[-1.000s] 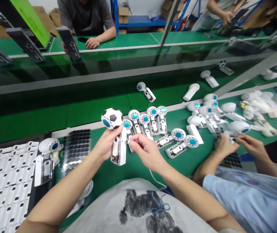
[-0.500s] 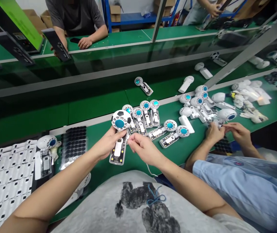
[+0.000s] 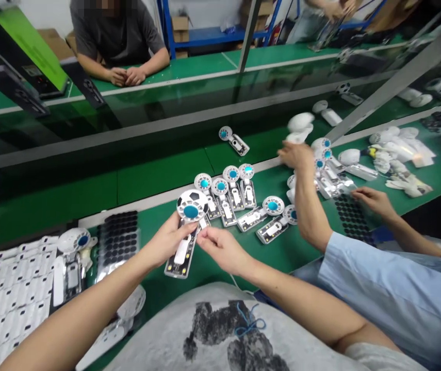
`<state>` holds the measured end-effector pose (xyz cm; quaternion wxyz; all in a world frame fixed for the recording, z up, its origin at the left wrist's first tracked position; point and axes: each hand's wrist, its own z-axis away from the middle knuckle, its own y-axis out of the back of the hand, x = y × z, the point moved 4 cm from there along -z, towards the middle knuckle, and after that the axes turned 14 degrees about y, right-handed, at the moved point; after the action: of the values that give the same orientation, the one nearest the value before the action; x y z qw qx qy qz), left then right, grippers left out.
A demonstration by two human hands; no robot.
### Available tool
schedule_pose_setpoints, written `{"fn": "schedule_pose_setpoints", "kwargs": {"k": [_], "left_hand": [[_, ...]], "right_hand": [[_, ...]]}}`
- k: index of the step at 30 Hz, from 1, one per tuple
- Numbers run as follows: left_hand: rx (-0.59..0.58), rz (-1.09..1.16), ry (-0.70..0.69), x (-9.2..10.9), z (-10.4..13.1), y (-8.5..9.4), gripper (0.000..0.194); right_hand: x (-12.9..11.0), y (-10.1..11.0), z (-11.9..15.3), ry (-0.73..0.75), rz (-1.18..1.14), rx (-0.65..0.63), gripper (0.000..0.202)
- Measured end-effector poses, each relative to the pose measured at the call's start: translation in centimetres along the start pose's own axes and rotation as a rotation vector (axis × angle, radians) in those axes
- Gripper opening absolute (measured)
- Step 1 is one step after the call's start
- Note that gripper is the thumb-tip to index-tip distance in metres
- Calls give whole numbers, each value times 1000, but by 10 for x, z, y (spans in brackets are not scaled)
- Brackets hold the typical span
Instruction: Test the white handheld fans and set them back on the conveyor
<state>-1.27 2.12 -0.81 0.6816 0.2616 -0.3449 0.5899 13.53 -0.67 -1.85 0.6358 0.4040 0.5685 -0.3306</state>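
At centre frame, a soccer-ball fan unit [image 3: 187, 226] w/ blue hub and open handle is gripped by the left hand [image 3: 166, 242], lifted just above the green bench [image 3: 158, 180], while the right hand [image 3: 220, 247] is pinched at the handle's right edge; what the fingertips hold, if anything, can't be made out. A row of open fan units [image 3: 226, 193] is laid out just behind, and a sheet of black round pads [image 3: 117, 239] is seen at lower left beside white parts trays [image 3: 3, 293]. At right, a co-worker's hand [image 3: 295, 154] in a blue sleeve [image 3: 390, 293] is stretched toward a pile of white fans [image 3: 332, 165] in the upper right.
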Motion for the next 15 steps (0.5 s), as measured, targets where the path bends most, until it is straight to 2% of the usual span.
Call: {"fn": "schedule_pose_setpoints", "kwargs": {"k": [2, 4, 6, 7, 9, 11, 13, 15], "left_hand": [[208, -3, -23, 11, -15, 36, 37], [401, 100, -51, 29, -38, 76, 32], [457, 187, -71, 49, -74, 100, 27], [440, 200, -72, 58, -95, 103, 26], [375, 179, -75, 75, -143, 94, 25], [326, 119, -83, 85, -191, 72, 25], [317, 36, -69, 88, -234, 48, 24], [347, -60, -45, 86, -269, 32, 23]], "right_hand": [[9, 14, 3, -79, -99, 68, 17], [20, 31, 8, -168, -226, 177, 20], [29, 45, 12, -205, -312, 251, 26], [33, 48, 14, -205, -326, 265, 28], [39, 50, 14, -200, -324, 271, 32], [46, 48, 14, -207, -331, 279, 34], [52, 47, 14, -231, -355, 291, 36], [59, 50, 14, -266, -368, 302, 38]]}}
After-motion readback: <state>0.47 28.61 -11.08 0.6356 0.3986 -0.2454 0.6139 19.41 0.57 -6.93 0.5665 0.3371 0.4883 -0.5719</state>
